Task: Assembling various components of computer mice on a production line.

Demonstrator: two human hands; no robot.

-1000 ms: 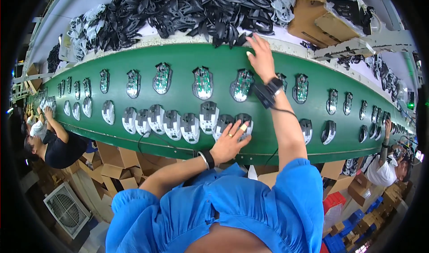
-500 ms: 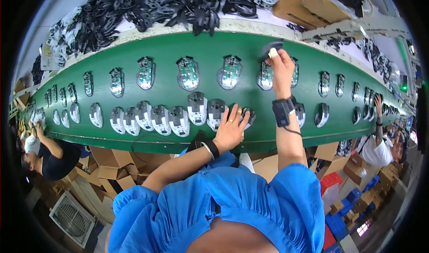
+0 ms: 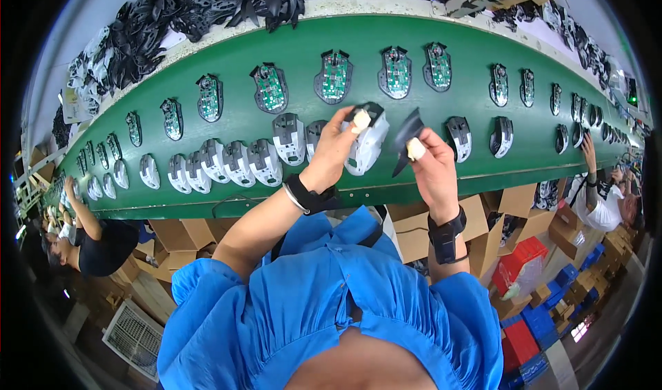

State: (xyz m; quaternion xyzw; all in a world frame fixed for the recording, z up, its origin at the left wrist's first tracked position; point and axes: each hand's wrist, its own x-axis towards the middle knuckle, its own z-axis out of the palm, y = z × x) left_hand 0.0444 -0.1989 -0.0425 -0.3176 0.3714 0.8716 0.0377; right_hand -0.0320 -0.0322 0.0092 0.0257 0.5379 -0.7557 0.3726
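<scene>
While in left grip (image 3: 334, 150), mouse shell (image 3: 366, 146)

Holding a white mouse shell (image 3: 367, 147) in the left hand (image 3: 332, 150) and a black piece (image 3: 408, 136) in the right hand (image 3: 436, 173), over a green belt (image 3: 241, 126) with a row of green boards (image 3: 334, 76).

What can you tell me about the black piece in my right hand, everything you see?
The black piece is thin and curved, narrowing toward its lower end, with a slight sheen that looks like plastic. Your right hand pinches it, and the pale-wrapped thumb hides part of it. It is tilted, upper end leaning right, over the green surface. It sits just right of the white-and-black mouse shell in your left hand, with a gap showing between them.
</scene>
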